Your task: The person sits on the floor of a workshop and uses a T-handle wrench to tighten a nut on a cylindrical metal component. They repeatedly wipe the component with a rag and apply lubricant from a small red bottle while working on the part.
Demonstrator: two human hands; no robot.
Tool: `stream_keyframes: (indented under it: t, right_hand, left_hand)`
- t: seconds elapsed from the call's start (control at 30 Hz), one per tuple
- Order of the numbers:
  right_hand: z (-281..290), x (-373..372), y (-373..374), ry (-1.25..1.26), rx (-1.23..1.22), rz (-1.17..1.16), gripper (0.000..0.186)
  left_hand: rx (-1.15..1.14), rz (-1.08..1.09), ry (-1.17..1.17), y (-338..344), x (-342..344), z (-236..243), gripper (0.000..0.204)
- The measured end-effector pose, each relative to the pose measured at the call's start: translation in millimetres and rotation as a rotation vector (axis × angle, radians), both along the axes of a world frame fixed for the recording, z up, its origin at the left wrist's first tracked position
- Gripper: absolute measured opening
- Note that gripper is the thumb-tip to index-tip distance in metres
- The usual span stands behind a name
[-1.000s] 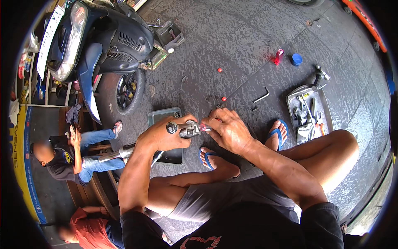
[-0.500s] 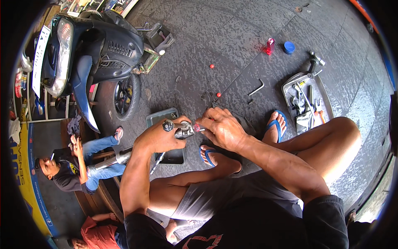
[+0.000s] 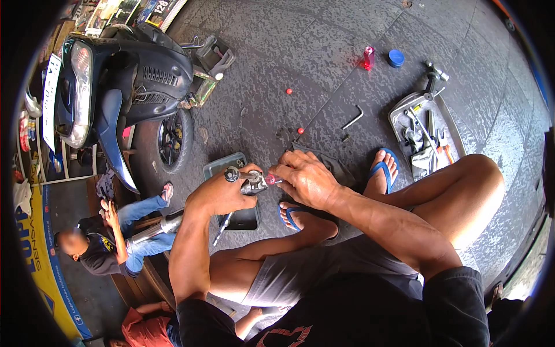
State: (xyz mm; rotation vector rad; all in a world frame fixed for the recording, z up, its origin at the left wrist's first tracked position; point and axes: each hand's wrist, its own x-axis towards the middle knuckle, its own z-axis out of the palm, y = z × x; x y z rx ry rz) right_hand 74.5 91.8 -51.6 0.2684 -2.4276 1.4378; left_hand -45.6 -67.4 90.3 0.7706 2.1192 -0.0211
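Observation:
My left hand (image 3: 222,194) is wrapped round a metal part (image 3: 254,184) that has a round dark knob-like end (image 3: 232,174) sticking out above the fingers. A silver tube (image 3: 155,229) shows past my left forearm, in line with this part; the forearm hides whether they join. My right hand (image 3: 306,179) is closed, its fingertips pinching a small pinkish-red piece (image 3: 270,180) against the metal part's right end. A short light-coloured pin shows beside that piece; its exact kind is too small to tell. Below my left hand lies a grey tray (image 3: 250,218).
A tool tray (image 3: 457,136) stands at the right, a hammer (image 3: 437,72) by its far edge. Ahead lie a hex key (image 3: 354,117), red balls (image 3: 300,131), a red bottle (image 3: 369,58) and a blue lid (image 3: 396,58). A scooter (image 3: 133,81) and a seated person (image 3: 95,243) are at left.
Both hands keep their hold, with the right fingertips still at the metal part's end. The view has shifted slightly, and the seated person's hands have moved a little.

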Motion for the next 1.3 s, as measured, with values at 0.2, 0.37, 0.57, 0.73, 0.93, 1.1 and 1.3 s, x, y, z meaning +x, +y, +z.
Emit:
stream_keyframes:
  t: [0.2,0.37,0.57,0.73,0.93,1.1,1.3]
  right_hand:
    - [-2.7,0.8,0.1,0.009,0.018,0.0,0.027]
    - [-3.5,1.0,-0.6,0.006,0.013,-0.004,0.027]
    - [-5.4,0.8,-2.0,-0.003,0.022,-0.003,0.027]
    - [-7.5,0.7,-1.8,0.005,0.026,-0.013,0.027]
    - [-8.7,0.9,-2.5,0.0,0.028,-0.011,0.027]
    - [-3.4,0.6,3.6,-0.003,0.013,-0.011,0.027]
    - [18.5,-1.9,23.5,0.03,-0.049,0.036,0.03]
  left_hand:
    - [-0.087,0.025,-0.004,14.1,4.0,9.8,0.051]
    - [-0.053,0.018,-0.021,10.4,2.1,4.1,0.05]
    - [-0.041,0.004,-0.026,10.8,0.6,3.7,0.048]
    - [-0.05,0.009,-0.035,10.4,-1.0,0.1,0.047]
    - [-0.06,0.003,-0.027,9.0,-1.2,-1.2,0.048]
    - [-0.021,-0.005,-0.01,10.6,-0.3,-0.2,0.051]
    - [0.192,-0.051,-0.023,0.2,-3.8,-2.0,0.053]
